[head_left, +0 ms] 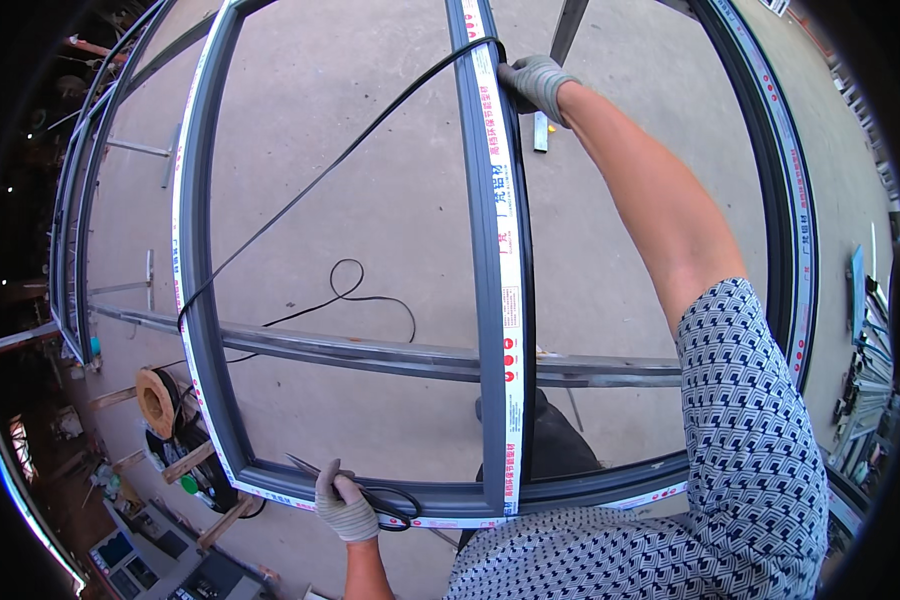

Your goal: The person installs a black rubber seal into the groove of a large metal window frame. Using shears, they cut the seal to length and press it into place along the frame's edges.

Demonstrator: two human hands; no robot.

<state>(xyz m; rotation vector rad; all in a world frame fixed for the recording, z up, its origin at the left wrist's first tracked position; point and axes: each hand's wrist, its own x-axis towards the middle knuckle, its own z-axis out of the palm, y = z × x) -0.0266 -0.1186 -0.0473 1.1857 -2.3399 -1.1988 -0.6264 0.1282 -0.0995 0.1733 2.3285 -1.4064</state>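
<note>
My left hand (348, 506), in a pale striped work glove, is closed on a pair of scissors (395, 507) at the near edge of a grey window frame (345, 485). The black handles show to its right and a dark blade points up and left. My right arm reaches forward. Its gloved hand (538, 85) is closed on a black rubber strip (360, 140) at the far part of the upright middle bar (485, 220); the fingertips are partly hidden. From there the strip crosses the bar and slants down to the frame's left side. Printed protective film covers the bar.
A grey metal rail (400, 355) passes beneath the frame. On the floor lies a loop of black strip (345, 280). At lower left stands a reel with a tan core (156, 402). More frames lean at left; metal profiles (870, 360) lie at right.
</note>
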